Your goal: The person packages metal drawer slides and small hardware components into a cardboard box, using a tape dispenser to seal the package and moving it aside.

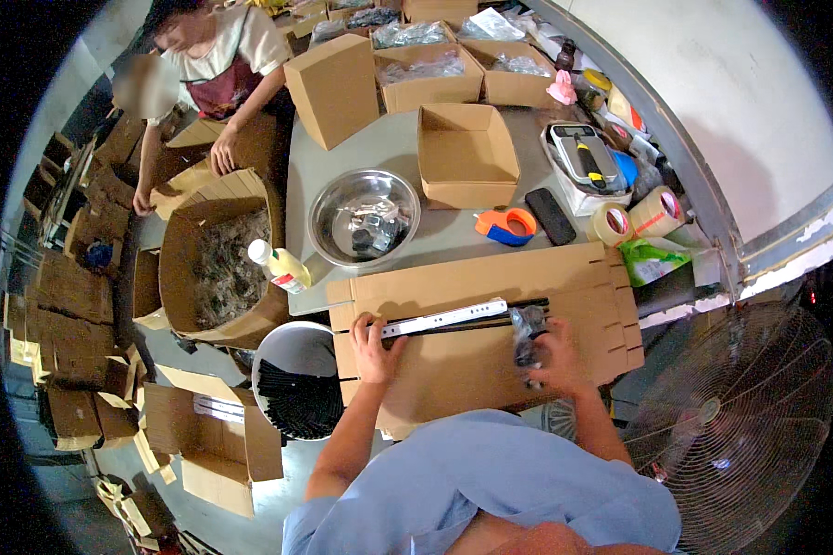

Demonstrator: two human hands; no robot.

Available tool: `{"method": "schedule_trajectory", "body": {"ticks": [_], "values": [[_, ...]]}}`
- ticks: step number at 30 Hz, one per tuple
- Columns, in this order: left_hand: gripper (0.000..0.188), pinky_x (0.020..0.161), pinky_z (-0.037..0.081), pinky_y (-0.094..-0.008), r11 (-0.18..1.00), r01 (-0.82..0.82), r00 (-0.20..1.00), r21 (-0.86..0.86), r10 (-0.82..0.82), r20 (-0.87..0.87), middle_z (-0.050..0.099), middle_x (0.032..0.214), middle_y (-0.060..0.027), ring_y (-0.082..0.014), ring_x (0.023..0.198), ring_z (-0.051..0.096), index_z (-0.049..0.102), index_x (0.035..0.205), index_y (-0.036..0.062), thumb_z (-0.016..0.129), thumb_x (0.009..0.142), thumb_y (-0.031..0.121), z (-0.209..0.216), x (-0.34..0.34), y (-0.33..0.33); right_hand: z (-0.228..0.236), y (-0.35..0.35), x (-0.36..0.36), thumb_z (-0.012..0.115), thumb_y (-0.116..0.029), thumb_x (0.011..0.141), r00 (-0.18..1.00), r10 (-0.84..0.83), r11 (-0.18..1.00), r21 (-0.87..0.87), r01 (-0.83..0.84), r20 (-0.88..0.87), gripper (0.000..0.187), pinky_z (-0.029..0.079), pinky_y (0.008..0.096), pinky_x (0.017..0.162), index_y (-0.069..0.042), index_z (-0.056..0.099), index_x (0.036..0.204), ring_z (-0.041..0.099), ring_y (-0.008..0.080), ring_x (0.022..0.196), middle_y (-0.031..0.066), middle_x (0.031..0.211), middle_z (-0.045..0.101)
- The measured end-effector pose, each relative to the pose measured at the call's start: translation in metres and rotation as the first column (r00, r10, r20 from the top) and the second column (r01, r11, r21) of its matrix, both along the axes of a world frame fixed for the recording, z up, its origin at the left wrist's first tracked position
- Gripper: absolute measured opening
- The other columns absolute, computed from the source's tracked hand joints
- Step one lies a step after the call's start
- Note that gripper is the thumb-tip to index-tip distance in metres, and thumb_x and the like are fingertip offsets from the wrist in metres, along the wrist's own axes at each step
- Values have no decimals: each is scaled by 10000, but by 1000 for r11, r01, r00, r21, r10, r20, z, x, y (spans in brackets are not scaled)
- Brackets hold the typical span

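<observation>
on cardboard (453, 384), i see the left hand (376, 353) pinching a rail (449, 318), the right hand (557, 357) gripping a bag (525, 346) that could slip if held loosely.

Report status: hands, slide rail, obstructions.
Left hand at left end of metal slide rail; right hand gripping plastic bag. Rail over flat cardboard. Bag close to rail's right end.

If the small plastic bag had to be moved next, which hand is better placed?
Probably the right hand: it has the plastic bag in its fingers. The left hand is farther off, at the left end of the white rail.
</observation>
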State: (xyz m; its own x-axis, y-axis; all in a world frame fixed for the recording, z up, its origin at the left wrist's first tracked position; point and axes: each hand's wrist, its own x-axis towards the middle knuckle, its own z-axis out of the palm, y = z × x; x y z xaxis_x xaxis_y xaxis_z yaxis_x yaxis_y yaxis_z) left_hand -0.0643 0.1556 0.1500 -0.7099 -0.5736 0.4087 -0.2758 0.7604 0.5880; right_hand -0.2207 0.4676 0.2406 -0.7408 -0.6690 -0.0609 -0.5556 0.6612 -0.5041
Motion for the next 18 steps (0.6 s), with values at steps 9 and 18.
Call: {"method": "schedule_trajectory", "body": {"ticks": [9,18], "values": [[489,953,358,-492,998,4,1000,-62,-2,24,468,1157,-143,-375,1138,405,545,1038,62,781,642,223,1,-5,2,7,14,-58,733,-225,624,984,-27,1000,12,25,178,556,426,427,904,21,527,1078,534,368,1020,207,1080,555],[489,953,356,-497,999,18,999,-39,-16,51,471,1153,-150,-382,1136,402,528,1057,55,767,661,212,4,-5,4,-18,-8,-17,733,-315,620,994,111,984,144,-109,-2,612,333,461,1001,-97,566,1167,342,388,1184,163,1310,338]]}}
